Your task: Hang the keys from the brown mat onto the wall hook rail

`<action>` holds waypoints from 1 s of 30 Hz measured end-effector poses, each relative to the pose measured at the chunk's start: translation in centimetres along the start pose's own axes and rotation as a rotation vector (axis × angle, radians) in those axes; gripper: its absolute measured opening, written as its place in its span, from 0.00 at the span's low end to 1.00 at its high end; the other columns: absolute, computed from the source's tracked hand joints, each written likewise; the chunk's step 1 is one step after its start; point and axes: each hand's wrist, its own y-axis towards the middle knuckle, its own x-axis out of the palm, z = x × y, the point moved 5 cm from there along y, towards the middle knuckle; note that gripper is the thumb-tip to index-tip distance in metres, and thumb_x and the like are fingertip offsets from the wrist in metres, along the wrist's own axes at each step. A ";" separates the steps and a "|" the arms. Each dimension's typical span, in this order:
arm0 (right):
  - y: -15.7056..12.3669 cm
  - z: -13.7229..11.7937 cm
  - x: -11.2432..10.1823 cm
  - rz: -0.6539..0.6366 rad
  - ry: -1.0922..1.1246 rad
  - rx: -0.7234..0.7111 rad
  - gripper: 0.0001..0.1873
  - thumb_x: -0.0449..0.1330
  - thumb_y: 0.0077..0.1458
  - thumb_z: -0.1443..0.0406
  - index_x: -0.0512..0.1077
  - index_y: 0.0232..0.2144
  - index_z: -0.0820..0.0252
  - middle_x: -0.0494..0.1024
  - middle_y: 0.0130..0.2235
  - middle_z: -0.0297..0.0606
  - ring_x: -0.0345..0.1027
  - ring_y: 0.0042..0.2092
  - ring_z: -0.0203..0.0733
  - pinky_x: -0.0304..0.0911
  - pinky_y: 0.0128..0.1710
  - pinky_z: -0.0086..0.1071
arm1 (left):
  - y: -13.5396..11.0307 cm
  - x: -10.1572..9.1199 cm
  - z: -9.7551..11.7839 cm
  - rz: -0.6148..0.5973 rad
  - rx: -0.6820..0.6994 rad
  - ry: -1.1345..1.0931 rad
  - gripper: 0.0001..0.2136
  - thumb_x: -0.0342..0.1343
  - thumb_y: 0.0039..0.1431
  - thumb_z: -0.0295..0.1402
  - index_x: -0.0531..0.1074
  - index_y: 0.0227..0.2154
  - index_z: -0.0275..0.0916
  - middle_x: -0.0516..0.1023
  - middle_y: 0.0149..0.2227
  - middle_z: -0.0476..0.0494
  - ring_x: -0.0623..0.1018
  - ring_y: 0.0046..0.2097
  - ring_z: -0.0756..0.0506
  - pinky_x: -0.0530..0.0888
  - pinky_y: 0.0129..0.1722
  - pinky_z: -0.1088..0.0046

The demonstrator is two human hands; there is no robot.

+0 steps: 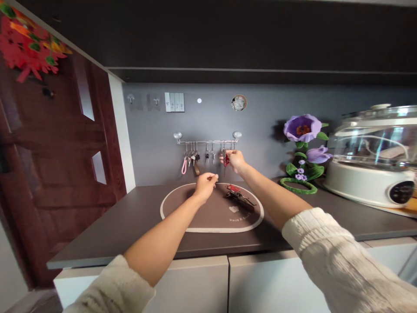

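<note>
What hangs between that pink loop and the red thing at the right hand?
In the head view, keys and a brown fob hang there from the rail.

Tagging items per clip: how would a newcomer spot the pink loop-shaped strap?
On the grey back wall above the dark brown counter, find the shiny metal hook rail. Near its left end hangs the pink loop-shaped strap, a long narrow teardrop; its pink colour sets it apart from the metal keys and brown tag beside it.
</note>
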 end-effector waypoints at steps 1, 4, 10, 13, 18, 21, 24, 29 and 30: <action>0.3 0.0 0.1 0.021 0.006 0.006 0.09 0.47 0.54 0.74 0.62 0.24 0.64 0.68 0.21 0.34 0.64 0.22 0.30 0.66 0.21 0.25 | 0.0 0.0 -0.1 -0.003 0.002 0.005 0.10 0.54 0.46 0.37 0.70 0.24 0.34 0.71 0.23 0.48 0.66 0.22 0.54 0.63 0.25 0.77; 1.1 0.0 0.4 0.087 0.009 0.027 0.09 0.47 0.54 0.74 0.62 0.23 0.64 0.66 0.19 0.33 0.63 0.20 0.29 0.64 0.19 0.25 | 0.0 0.1 -0.2 -0.010 0.008 0.013 0.10 0.53 0.46 0.38 0.70 0.24 0.34 0.71 0.23 0.47 0.66 0.22 0.54 0.63 0.25 0.77; 2.3 0.5 0.8 0.169 0.040 0.059 0.09 0.50 0.53 0.73 0.60 0.22 0.63 0.64 0.17 0.30 0.60 0.17 0.27 0.60 0.17 0.22 | 0.1 0.0 -0.2 0.003 0.002 0.016 0.10 0.53 0.46 0.37 0.70 0.23 0.34 0.72 0.23 0.47 0.66 0.22 0.54 0.63 0.24 0.77; 2.6 0.8 0.9 0.185 0.040 0.077 0.10 0.49 0.54 0.73 0.59 0.21 0.62 0.64 0.16 0.30 0.59 0.17 0.28 0.59 0.15 0.22 | 0.1 0.0 -0.2 0.005 -0.013 0.013 0.09 0.53 0.46 0.36 0.70 0.24 0.34 0.71 0.23 0.47 0.66 0.22 0.54 0.63 0.24 0.77; 2.7 1.4 0.7 0.180 0.038 0.091 0.09 0.50 0.53 0.73 0.60 0.22 0.62 0.65 0.16 0.32 0.61 0.18 0.30 0.61 0.16 0.24 | 0.2 0.0 -0.2 0.000 -0.016 0.011 0.08 0.53 0.46 0.36 0.70 0.23 0.34 0.71 0.22 0.48 0.66 0.22 0.54 0.63 0.24 0.77; 2.8 1.9 0.5 0.171 0.049 0.083 0.09 0.51 0.52 0.73 0.60 0.22 0.61 0.65 0.16 0.31 0.62 0.18 0.30 0.62 0.18 0.24 | 0.2 -0.1 -0.2 0.010 -0.019 0.019 0.08 0.53 0.46 0.36 0.70 0.23 0.34 0.71 0.22 0.48 0.66 0.22 0.54 0.63 0.25 0.77; 3.0 2.6 0.4 0.148 0.041 0.081 0.08 0.52 0.52 0.72 0.60 0.22 0.61 0.65 0.16 0.31 0.62 0.18 0.30 0.62 0.18 0.24 | 0.2 -0.1 -0.2 0.018 -0.025 0.032 0.08 0.54 0.46 0.36 0.70 0.23 0.34 0.71 0.22 0.48 0.66 0.22 0.54 0.63 0.25 0.76; 3.6 3.2 0.3 0.118 -0.001 0.043 0.09 0.52 0.51 0.72 0.62 0.20 0.63 0.66 0.15 0.30 0.59 0.17 0.28 0.61 0.19 0.23 | 0.1 -0.1 -0.3 0.008 -0.034 0.054 0.08 0.53 0.46 0.35 0.70 0.23 0.34 0.71 0.22 0.48 0.66 0.22 0.54 0.63 0.25 0.77; 3.7 3.3 0.2 0.116 -0.009 0.030 0.09 0.52 0.51 0.72 0.62 0.20 0.63 0.65 0.15 0.30 0.58 0.17 0.28 0.60 0.19 0.23 | 0.1 -0.1 -0.4 0.004 -0.036 0.060 0.08 0.53 0.47 0.35 0.70 0.23 0.34 0.71 0.22 0.48 0.66 0.22 0.54 0.63 0.25 0.77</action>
